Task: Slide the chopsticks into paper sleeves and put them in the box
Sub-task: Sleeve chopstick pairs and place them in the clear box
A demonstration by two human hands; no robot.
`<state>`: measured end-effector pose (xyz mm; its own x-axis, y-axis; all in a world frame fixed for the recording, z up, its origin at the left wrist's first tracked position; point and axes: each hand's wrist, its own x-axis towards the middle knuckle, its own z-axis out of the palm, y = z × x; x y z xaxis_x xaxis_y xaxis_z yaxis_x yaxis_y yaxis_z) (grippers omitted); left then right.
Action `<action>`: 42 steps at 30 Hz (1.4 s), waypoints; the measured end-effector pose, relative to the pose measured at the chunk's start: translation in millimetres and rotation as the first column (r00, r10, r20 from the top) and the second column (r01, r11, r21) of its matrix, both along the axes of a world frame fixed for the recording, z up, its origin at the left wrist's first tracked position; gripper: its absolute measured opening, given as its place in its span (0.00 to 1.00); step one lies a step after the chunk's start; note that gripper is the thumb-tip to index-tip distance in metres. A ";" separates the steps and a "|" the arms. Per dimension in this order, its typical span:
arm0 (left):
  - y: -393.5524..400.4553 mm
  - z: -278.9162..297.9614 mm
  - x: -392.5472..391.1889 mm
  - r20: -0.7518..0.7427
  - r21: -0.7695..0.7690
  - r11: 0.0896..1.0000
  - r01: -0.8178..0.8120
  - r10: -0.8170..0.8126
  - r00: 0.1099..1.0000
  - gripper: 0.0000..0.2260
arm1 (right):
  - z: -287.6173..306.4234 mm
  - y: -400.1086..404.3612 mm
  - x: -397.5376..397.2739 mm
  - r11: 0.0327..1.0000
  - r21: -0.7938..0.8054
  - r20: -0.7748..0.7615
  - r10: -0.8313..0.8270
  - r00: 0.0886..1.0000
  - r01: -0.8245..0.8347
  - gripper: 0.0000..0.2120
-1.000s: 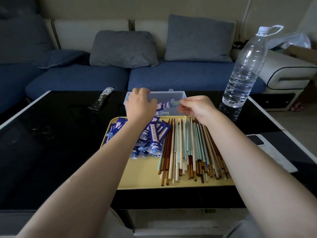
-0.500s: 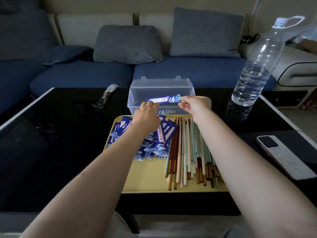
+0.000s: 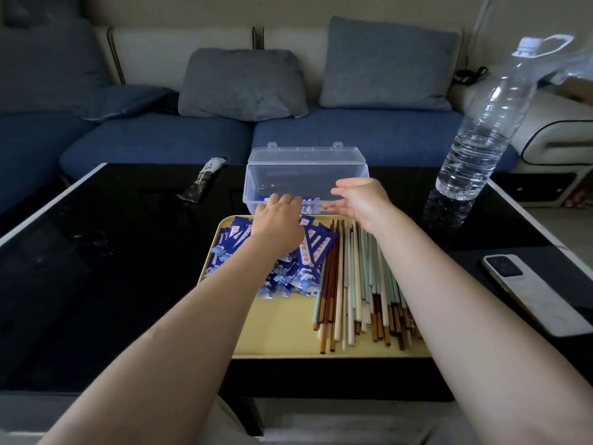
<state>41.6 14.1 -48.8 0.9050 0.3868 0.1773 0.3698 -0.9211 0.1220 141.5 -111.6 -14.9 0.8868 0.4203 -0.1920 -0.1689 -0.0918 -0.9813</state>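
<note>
A: Where are the chopsticks?

B: A loose bundle of chopsticks [image 3: 356, 284], brown, cream and pale green, lies lengthwise on the right half of a yellow tray [image 3: 282, 329]. On the tray's left half sits a heap of blue paper sleeves [image 3: 301, 261] printed with waves and a white strip.

A: And the box?

B: The clear plastic box [image 3: 288, 178] stands on the black tabletop [image 3: 112, 268] just beyond the tray's far edge, its hinged lid raised behind it. At least one blue sleeved pair [image 3: 308, 202] lies in the bottom, seen through the front wall.

A: What are the hands doing?

B: The left hand [image 3: 277, 220] reaches over the sleeve pile, its fingertips at the box's front rim; whether they grip anything I cannot tell. The right hand [image 3: 359, 200] hovers at the right front of the box with fingers spread and relaxed, holding nothing. The two hands are apart, the box's opening between them.

A: What else is on the tabletop?

B: A large water bottle [image 3: 481, 139], partly full, stands to the right of the box. A white phone [image 3: 532, 293] lies face down near the right edge. A dark, narrow packet [image 3: 202, 181] lies to the left of the box. Behind the tabletop is a blue sofa [image 3: 160, 136] with grey cushions [image 3: 240, 81].
</note>
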 end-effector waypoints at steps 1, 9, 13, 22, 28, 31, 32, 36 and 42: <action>-0.4 0.6 0.3 0.003 0.002 1.000 -0.001 0.001 1.000 0.26 | 0.6 -2.8 1.0 0.998 -0.057 0.062 -0.016 0.998 0.020 0.14; -0.9 6.5 -0.7 -0.016 -0.043 0.999 0.017 -0.018 1.000 0.31 | -2.7 -6.9 -15.5 0.544 -0.809 0.152 0.558 0.816 -0.221 0.12; -1.0 9.7 -3.8 -0.032 -0.054 0.998 0.019 -0.021 0.999 0.31 | -4.3 1.8 -36.1 0.318 -0.896 -0.008 0.685 0.729 -0.309 0.23; -11.2 15.4 -24.4 -0.028 -0.035 0.997 0.066 -0.067 0.997 0.24 | -5.9 0.8 -56.3 0.256 -0.920 -0.020 0.729 0.684 -0.299 0.13; -31.3 22.1 -34.6 0.001 0.131 0.955 0.266 -0.268 0.963 0.31 | 11.4 -32.1 -42.8 0.658 -0.703 0.213 0.556 0.804 -0.269 0.08; -40.4 20.7 -32.0 0.045 0.266 0.921 0.285 -0.307 0.951 0.23 | 17.0 -49.4 -41.1 0.771 -0.588 0.319 0.501 0.805 -0.246 0.05; -44.1 21.5 -30.5 0.055 0.281 0.920 0.271 -0.298 0.953 0.19 | 17.3 -54.3 -41.1 0.776 -0.575 0.320 0.506 0.801 -0.260 0.05; -51.9 23.7 -29.1 0.044 0.277 0.942 0.190 -0.210 0.977 0.16 | 18.2 -70.4 -39.0 0.794 -0.536 0.283 0.489 0.825 -0.287 0.11; -56.1 25.8 -28.0 -0.064 0.295 0.946 0.137 -0.124 0.990 0.17 | 8.1 -78.6 -26.4 0.604 -0.796 0.284 0.415 0.864 -0.028 0.12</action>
<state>13.7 -42.1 -23.0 0.9535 0.2005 0.2251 0.2428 -0.9534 -0.1792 115.1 -190.2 -6.9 0.8512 0.4910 -0.1851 0.3491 -0.7933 -0.4988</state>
